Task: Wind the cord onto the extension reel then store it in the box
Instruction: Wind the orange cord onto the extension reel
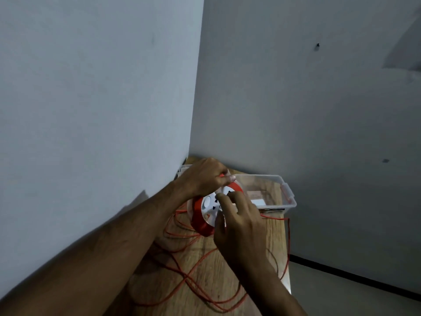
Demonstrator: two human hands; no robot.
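Note:
An orange extension reel (201, 218) with a white socket face stands tilted on edge on the wooden table (205, 254). My left hand (202, 176) grips its top rim from above. My right hand (237, 222) lies against the white face, fingers curled on the hub. The thin orange cord (193, 267) lies in loose loops over the table in front of the reel, and one strand hangs over the right edge. A clear plastic box (273, 195) sits just behind the reel in the corner, lidless.
Grey walls meet in a corner right behind the box and close along the table's left side. The table's right edge drops to a grey floor (355, 299). A white slip lies inside the box.

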